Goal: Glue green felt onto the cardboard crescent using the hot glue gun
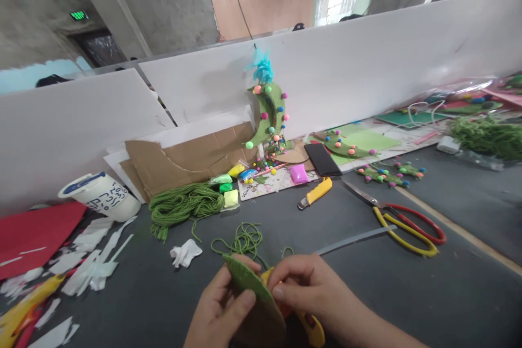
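My left hand (220,310) is closed on a curved green felt piece with a cardboard back (255,296), thumb pressed on its face. My right hand (314,288) pinches the same piece at its upper edge, and a yellow utility knife (312,329) lies under that hand. A loose loop of green cord (242,239) trails on the dark table just beyond my fingers. Farther back a finished green crescent with coloured pompoms and a blue feather tuft (269,111) leans against the white partition.
A bundle of green cord (181,204), another yellow utility knife (316,193), red-and-yellow scissors (402,220), a black phone (322,159), a metal ruler (354,239), cardboard sheets (183,160), a white tape roll (100,193), red paper (32,234) and white scraps (95,261) lie around.
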The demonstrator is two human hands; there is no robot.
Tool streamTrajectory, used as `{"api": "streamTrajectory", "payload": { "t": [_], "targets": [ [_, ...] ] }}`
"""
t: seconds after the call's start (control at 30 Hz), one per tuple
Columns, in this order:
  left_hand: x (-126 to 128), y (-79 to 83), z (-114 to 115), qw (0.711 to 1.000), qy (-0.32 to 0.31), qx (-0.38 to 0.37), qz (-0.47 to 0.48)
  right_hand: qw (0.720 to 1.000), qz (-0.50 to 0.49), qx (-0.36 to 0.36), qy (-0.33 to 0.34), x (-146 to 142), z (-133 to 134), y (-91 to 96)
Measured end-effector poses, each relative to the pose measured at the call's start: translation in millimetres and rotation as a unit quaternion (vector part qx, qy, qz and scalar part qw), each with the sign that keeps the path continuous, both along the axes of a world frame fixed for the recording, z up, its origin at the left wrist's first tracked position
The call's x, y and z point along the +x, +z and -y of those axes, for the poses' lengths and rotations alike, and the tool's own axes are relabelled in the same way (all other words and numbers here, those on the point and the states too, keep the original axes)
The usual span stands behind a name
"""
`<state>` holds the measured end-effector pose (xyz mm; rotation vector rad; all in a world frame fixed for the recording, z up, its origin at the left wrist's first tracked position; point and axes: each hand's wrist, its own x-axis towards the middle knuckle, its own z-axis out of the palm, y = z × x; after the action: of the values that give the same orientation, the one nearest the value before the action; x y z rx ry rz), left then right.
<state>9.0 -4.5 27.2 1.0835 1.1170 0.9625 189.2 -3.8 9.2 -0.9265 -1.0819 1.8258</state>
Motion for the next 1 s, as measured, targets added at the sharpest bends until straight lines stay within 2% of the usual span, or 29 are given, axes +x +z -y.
{"api": "streamTrajectory", "payload": {
  "t": [0.1, 0.23, 0.33, 0.43, 0.53, 0.7, 0.87, 1.0],
  "targets": [
    [-1, -0.1, 2, 1.000, 0.011, -0.011, -0.006, 0.998, 0.035, 0.053, -0.002, -2, 3, 7.1],
    [4, -0.8, 4, 0.996, 0.083, 0.002, 0.039, 0.987, 0.104, 0.124, -0.003, -5, 7, 13.5],
    [12, 1.8, 8, 0.990, 0.135, 0.041, 0.016, 0.967, 0.142, 0.209, -0.019, -7, 9, 16.1],
    [21, 6.1, 13, 0.986, 0.144, 0.079, 0.037, 0.941, 0.160, 0.298, -0.017, -9, 10, 16.9],
    [27, 8.7, 16, 0.982, 0.160, 0.063, 0.082, 0.922, 0.163, 0.352, -0.014, -12, 11, 16.6],
    [24, 13.4, 17, 0.979, 0.183, -0.002, 0.095, 0.915, 0.173, 0.364, -0.027, -15, 11, 16.3],
    [11, 14.7, 10, 0.990, 0.141, -0.012, -0.004, 0.902, 0.242, 0.353, -0.049, -9, 9, 15.6],
    [2, 7.5, 3, 0.991, 0.105, -0.025, -0.080, 0.870, 0.321, 0.372, -0.042, -1, 5, 18.2]
  ]
}}
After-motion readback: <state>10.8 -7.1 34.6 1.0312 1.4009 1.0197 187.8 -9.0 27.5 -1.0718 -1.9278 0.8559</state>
